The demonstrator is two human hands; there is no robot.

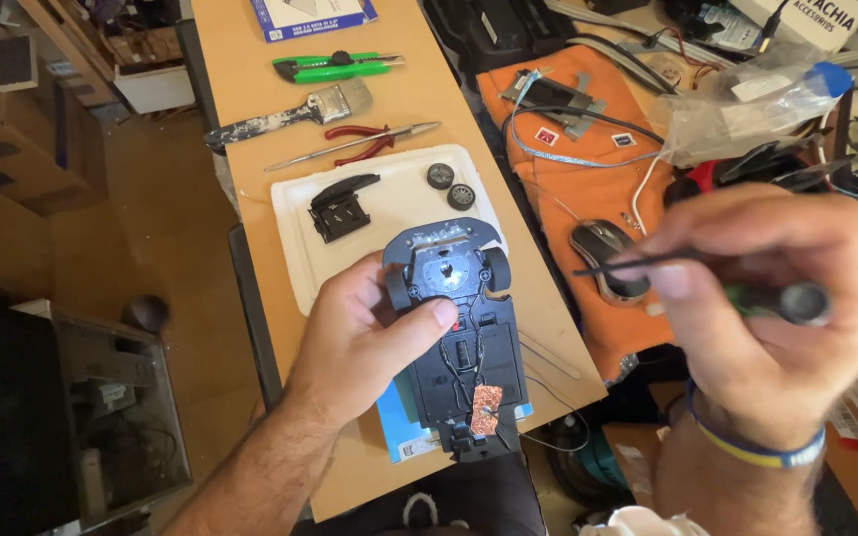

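Note:
My left hand (364,337) grips a toy car chassis (459,328) turned underside up, thumb pressed near its wheel end. The chassis is black with wires and a small copper patch (486,409) near its lower end. My right hand (762,298), blurred and raised to the right of the car, holds a thin dark screwdriver (737,288) with its shaft pointing left. Behind the car lies a white tray (295,223) with a black plastic part (342,206) and two small loose wheels (450,185).
On the wooden bench (240,109) lie a paintbrush (290,114), a green utility knife (335,66), red-handled pliers (361,144) and a metal rod. An orange cloth (568,179) at right carries a computer mouse (603,258), cables and a plastic bag. Cardboard boxes stand at left.

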